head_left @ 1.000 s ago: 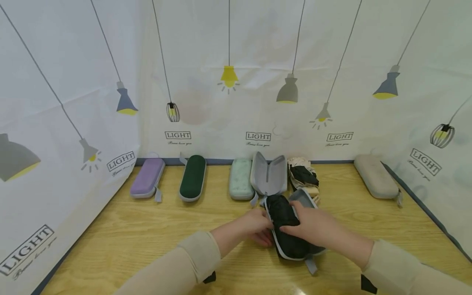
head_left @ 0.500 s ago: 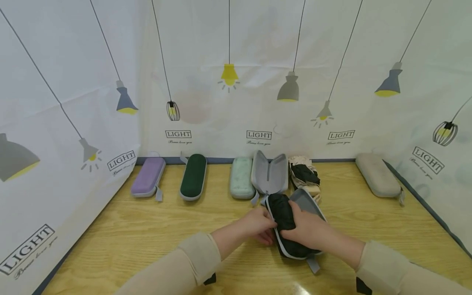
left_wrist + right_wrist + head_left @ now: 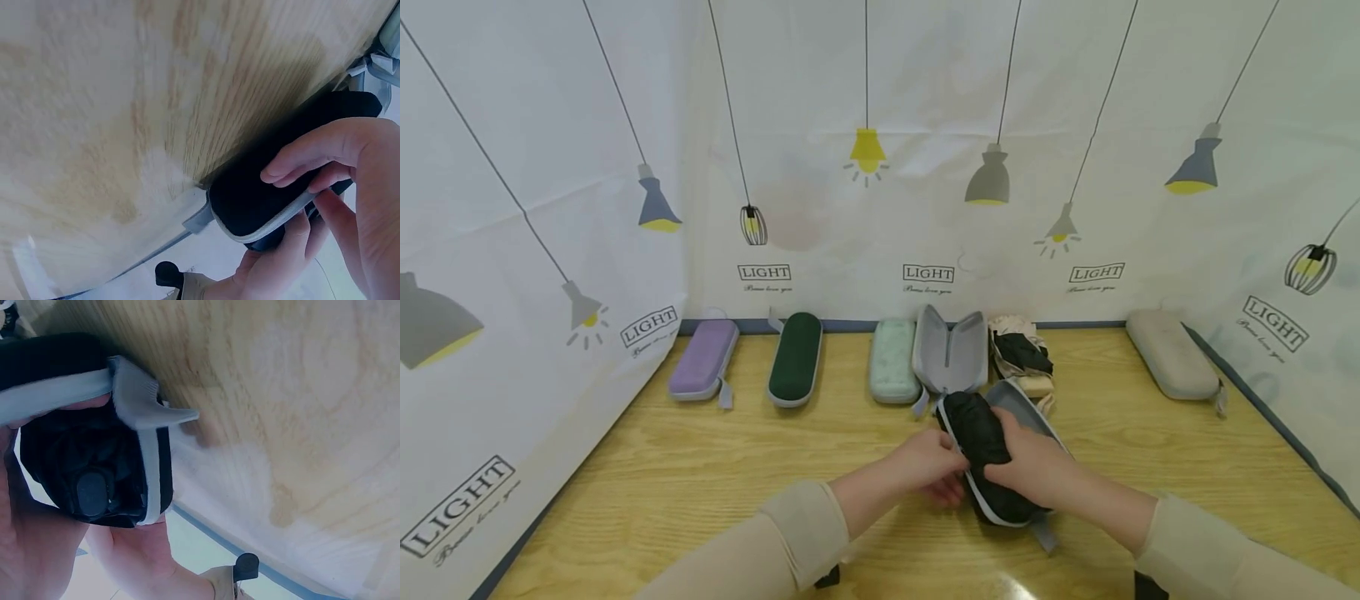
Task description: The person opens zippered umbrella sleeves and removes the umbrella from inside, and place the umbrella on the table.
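Note:
An unzipped black case with grey lining and a pale zip edge lies spread in front of me. A soft black bundle, seemingly a folded umbrella, lies in its left half; a dark oval end piece shows in the right wrist view. My left hand pinches the case's left edge between thumb and fingers, near the zip edge. With thumb and fingers spread around the umbrella, my right hand grips it from the right. Its far fingers are partly hidden. A grey strap hangs at the near end.
Behind stand a purple case, a dark green case, a mint case and an open grey-lined case. Beside that lies a crumpled beige and black bundle. At the far right is a beige case.
The black case and both hands have shifted slightly right. My right thumb has moved a little to the right along the umbrella. Both holds otherwise look the same.

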Motion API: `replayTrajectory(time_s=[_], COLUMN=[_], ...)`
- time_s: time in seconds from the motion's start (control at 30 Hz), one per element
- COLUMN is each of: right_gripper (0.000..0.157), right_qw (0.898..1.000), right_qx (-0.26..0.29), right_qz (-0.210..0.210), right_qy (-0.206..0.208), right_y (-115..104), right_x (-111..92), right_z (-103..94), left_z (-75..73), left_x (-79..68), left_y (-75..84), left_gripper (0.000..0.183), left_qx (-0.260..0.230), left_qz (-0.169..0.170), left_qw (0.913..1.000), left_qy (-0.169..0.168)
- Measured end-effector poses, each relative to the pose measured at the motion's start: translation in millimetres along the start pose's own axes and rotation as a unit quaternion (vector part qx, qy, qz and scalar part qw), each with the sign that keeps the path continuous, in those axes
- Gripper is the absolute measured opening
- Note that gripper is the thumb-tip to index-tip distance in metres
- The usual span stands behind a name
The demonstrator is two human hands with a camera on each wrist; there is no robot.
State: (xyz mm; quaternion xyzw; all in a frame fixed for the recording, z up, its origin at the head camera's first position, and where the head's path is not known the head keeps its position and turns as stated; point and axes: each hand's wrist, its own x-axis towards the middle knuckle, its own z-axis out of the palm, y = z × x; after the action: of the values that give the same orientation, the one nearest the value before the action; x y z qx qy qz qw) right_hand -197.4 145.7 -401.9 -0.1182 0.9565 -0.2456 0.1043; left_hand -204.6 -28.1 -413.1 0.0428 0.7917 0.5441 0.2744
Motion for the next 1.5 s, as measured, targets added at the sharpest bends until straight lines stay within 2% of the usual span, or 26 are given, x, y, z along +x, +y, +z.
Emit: replayTrajectory(time_s=[0.27, 0.53, 0.77, 0.9, 1.1, 1.3, 1.5], right_gripper=[0.083, 0.087, 0.094, 0.092, 0.094, 0.094, 0.094], right_qw=[0.998, 0.995, 0.997, 0.998, 0.997, 0.997, 0.996], right_qx=[0.046, 0.028, 0.010, -0.023, -0.068, -0.063, -0.066], right_qz=[-0.036, -0.047, -0.028, -0.010, 0.033, 0.051, 0.066], right_qy=[0.039, 0.088, 0.072, 0.059, 0.022, 0.002, -0.006], right_y=[7.6, 16.5, 35.3, 49.4, 72.9, 82.7, 87.5], right_x=[-9.6, -26.8, -35.1, -35.2, -31.3, -32.2, -31.0], right_z=[-22.4, -61.9, -83.7, -79.6, -59.2, -43.9, -37.2], left_z=[-1.6, -6.8, -10.2, -11.3, -11.0, -9.3, -6.7], left_x=[-0.4, -0.3, 1.0, -0.9, -4.5, -5.8, -7.8], left_y=[5.7, 11.6, 11.1, 12.8, 16.6, 19.0, 20.9], left_gripper=[0.012, 0.014, 0.015, 0.014, 0.013, 0.016, 0.016], left_qx=[-0.011, 0.008, 0.017, 0.018, 0.024, 0.026, 0.025], left_qz=[0.027, 0.026, 0.041, 0.050, 0.057, 0.058, 0.064], left_qw=[0.9995, 0.9994, 0.9987, 0.9981, 0.9973, 0.9970, 0.9966], left_qy=[0.009, 0.019, 0.026, 0.032, 0.039, 0.044, 0.045])
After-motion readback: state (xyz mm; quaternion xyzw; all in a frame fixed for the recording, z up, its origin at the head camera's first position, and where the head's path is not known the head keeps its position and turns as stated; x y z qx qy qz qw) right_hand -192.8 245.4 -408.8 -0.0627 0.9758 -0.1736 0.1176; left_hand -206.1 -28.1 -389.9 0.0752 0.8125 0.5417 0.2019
